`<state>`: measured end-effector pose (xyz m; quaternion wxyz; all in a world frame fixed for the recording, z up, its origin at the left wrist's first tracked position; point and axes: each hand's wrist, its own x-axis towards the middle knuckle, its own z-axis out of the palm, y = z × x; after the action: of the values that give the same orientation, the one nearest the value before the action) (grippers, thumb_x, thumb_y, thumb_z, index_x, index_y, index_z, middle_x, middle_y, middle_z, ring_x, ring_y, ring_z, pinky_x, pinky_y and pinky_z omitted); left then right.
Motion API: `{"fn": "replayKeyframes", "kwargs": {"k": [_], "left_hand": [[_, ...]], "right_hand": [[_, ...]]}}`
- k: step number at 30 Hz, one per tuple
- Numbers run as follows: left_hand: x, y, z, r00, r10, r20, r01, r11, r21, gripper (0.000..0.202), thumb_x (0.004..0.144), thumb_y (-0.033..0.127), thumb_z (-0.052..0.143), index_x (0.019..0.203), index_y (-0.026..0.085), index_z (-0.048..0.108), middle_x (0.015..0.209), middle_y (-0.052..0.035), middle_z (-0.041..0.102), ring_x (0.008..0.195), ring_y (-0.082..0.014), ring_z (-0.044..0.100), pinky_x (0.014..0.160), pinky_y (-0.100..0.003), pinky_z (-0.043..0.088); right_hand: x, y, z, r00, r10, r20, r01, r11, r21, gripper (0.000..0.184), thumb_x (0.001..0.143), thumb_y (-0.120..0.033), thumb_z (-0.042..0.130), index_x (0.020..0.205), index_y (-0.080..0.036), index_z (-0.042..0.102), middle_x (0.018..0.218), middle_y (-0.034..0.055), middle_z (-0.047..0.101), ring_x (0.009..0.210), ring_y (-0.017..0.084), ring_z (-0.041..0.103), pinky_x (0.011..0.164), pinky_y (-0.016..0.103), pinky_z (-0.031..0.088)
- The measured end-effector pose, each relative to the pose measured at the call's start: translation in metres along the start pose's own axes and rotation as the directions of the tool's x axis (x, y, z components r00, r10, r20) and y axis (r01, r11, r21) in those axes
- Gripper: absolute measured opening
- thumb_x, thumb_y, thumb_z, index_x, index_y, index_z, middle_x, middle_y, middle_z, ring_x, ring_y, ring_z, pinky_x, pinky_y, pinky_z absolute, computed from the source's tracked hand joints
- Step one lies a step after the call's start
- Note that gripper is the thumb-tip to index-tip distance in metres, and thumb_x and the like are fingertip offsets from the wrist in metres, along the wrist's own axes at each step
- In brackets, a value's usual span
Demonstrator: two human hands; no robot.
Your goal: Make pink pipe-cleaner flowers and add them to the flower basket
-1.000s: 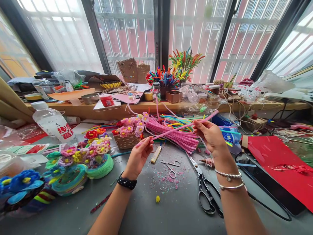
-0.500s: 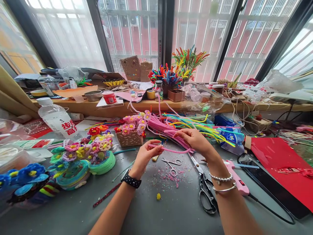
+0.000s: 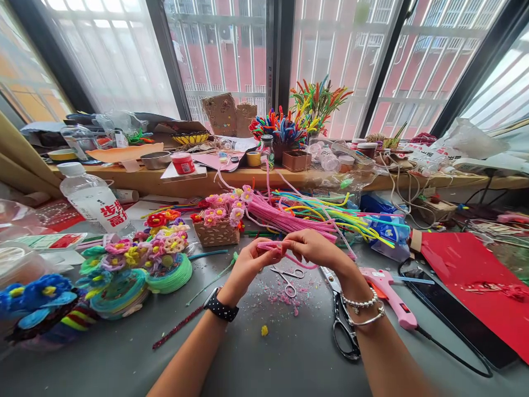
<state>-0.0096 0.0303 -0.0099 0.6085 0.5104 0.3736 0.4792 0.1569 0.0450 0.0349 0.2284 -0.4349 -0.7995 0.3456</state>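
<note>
Between my hands is a pink pipe cleaner (image 3: 303, 266), bent into a loop that hangs below the fingers. My left hand (image 3: 252, 266), with a dark watch on its wrist, pinches one part of it. My right hand (image 3: 316, 248) has its fingertips closed on the pipe cleaner right beside the left fingertips. Just behind lies a bundle of pink pipe cleaners (image 3: 276, 212). Below the hands, small silver scissors (image 3: 289, 278) rest open among pink fluff scraps. Large black-handled scissors (image 3: 341, 320) lie under my right wrist.
A pink glue gun (image 3: 390, 295) and a black phone (image 3: 454, 314) lie to the right, near a red sheet (image 3: 475, 270). Pipe-cleaner flowers stand in a woven box (image 3: 217, 234) and green pots (image 3: 169, 273) at left, with a plastic bottle (image 3: 97, 201) behind.
My right hand has moved left and down to meet my left hand. The pink pipe cleaner, stretched between the hands before, now bends in a tighter loop.
</note>
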Motion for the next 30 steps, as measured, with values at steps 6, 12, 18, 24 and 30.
{"fn": "replayKeyframes", "kwargs": {"k": [6,12,18,24,30], "left_hand": [[-0.0020,0.0039,0.0011,0.999,-0.024,-0.025,0.023,0.999,-0.028,0.025,0.064,0.030,0.066,0.079,0.014,0.056,0.078,-0.0043,0.067,0.074,-0.0143,0.062,0.074,-0.028,0.048],[-0.0023,0.0059,0.0015,0.997,-0.042,-0.058,0.036,0.995,-0.097,0.026,0.071,0.036,0.058,0.076,0.011,0.059,0.074,-0.0070,0.067,0.071,-0.0151,0.063,0.069,-0.026,0.049],[-0.0008,0.0068,-0.0032,0.998,-0.051,-0.039,0.038,0.959,-0.280,0.034,0.070,0.018,0.060,0.104,0.013,0.054,0.091,-0.0077,0.067,0.087,-0.0149,0.062,0.082,-0.025,0.046],[0.0005,0.0065,-0.0062,0.997,-0.060,-0.046,0.042,0.945,-0.324,0.039,0.067,0.018,0.065,0.103,0.014,0.053,0.091,-0.0073,0.067,0.084,-0.0145,0.063,0.081,-0.024,0.046],[0.0015,0.0026,-0.0061,1.000,-0.014,-0.021,0.008,0.972,-0.236,0.025,0.067,0.023,0.065,0.090,0.014,0.062,0.083,-0.0041,0.068,0.075,-0.0118,0.062,0.073,-0.021,0.048]], "right_hand": [[-0.0008,0.0077,-0.0021,0.997,0.054,0.052,-0.057,0.997,0.060,0.028,0.079,-0.033,0.045,0.072,-0.014,0.064,0.046,-0.0024,0.048,0.040,0.006,0.042,0.040,0.017,0.034],[0.0006,0.0078,0.0024,0.997,0.077,0.022,-0.079,0.994,0.078,0.028,0.078,-0.034,0.046,0.070,-0.014,0.063,0.048,-0.0017,0.050,0.041,0.007,0.045,0.041,0.018,0.037],[0.0009,0.0029,0.0004,0.987,0.066,-0.150,-0.037,0.982,0.187,0.029,0.079,-0.033,0.045,0.075,-0.012,0.063,0.073,0.0074,0.064,0.064,0.012,0.058,0.061,0.025,0.046],[0.0019,0.0028,-0.0012,0.981,-0.112,-0.159,0.138,0.977,0.165,0.025,0.080,-0.032,0.047,0.084,-0.014,0.064,0.089,0.0073,0.065,0.085,0.016,0.057,0.080,0.030,0.042],[0.0033,0.0088,0.0020,0.998,-0.037,0.043,0.018,0.923,0.385,0.030,0.081,-0.036,0.046,0.086,-0.012,0.061,0.091,0.0091,0.064,0.081,0.015,0.059,0.076,0.030,0.046]]}}
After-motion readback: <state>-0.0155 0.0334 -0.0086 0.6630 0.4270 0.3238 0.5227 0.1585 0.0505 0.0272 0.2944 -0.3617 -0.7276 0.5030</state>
